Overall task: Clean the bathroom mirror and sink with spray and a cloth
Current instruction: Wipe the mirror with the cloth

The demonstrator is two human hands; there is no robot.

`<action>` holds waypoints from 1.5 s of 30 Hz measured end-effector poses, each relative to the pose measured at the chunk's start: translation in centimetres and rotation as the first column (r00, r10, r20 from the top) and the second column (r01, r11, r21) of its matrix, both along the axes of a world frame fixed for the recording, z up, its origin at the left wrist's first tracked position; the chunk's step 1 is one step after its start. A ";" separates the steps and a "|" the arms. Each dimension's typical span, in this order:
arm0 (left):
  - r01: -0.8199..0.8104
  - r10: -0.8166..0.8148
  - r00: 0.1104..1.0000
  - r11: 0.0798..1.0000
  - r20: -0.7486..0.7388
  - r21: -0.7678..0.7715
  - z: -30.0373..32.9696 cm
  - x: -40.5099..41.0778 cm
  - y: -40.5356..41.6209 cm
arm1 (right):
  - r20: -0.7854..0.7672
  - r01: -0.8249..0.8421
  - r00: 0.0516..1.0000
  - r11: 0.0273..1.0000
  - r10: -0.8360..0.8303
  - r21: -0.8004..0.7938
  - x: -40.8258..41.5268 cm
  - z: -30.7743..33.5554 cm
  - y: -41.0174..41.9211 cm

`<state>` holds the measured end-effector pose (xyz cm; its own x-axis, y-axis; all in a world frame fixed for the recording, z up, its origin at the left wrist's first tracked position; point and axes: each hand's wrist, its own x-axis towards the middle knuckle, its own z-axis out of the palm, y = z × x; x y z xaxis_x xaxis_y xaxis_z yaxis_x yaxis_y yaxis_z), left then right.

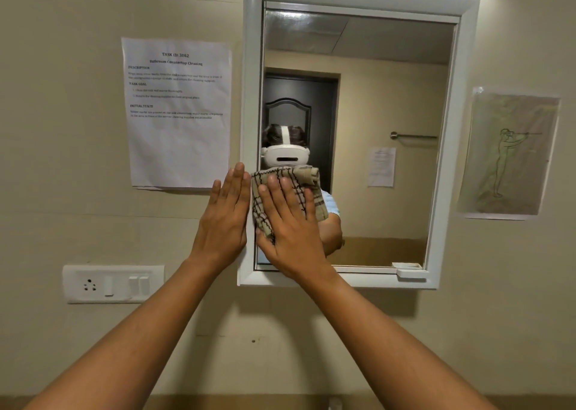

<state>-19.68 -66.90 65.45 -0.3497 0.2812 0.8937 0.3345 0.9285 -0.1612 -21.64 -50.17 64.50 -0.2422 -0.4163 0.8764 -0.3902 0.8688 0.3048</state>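
A white-framed mirror (464,129) hangs on the beige wall. My right hand (290,222) lies flat over a beige checked cloth (307,176), pressing it against the lower left corner of the glass. My left hand (226,216) rests flat and empty, fingers together, on the wall and the mirror's left frame edge, right beside the cloth. The glass reflects a person wearing a white headset and a dark door behind. No spray bottle or sink shows in this view.
A printed task sheet (177,113) is taped to the wall left of the mirror. A white socket and switch plate (113,283) sits below it. A sketch on paper (509,154) hangs to the right. A small white latch (410,272) sticks out at the frame's lower right.
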 end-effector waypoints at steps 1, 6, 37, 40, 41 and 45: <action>-0.010 0.010 1.000 1.000 -0.009 0.002 0.0 0.0 0.0 | -0.002 0.003 1.000 0.999 -0.003 0.034 0.1 -0.4 0.6; -0.076 0.076 0.997 0.997 0.011 0.019 0.1 0.2 0.5 | -0.030 0.023 0.999 0.983 -0.018 0.182 -0.2 -0.9 4.4; -0.149 0.149 0.987 0.989 0.053 0.002 -2.1 0.8 1.5 | 0.141 0.186 0.980 0.886 -0.139 -0.424 0.1 -2.5 6.5; -0.126 0.126 0.990 0.992 0.059 0.000 -2.3 0.5 0.9 | 0.125 0.145 0.986 0.936 -0.110 -0.322 0.2 -0.2 2.9; -0.119 0.119 0.991 0.993 0.057 -0.003 -2.4 0.5 0.8 | 0.121 0.122 0.989 0.951 -0.090 -0.283 0.3 0.5 1.6; -0.069 0.068 0.996 0.998 0.060 0.013 -2.9 0.4 0.2 | 0.086 0.096 0.993 0.968 -0.078 -0.230 0.6 1.4 -2.4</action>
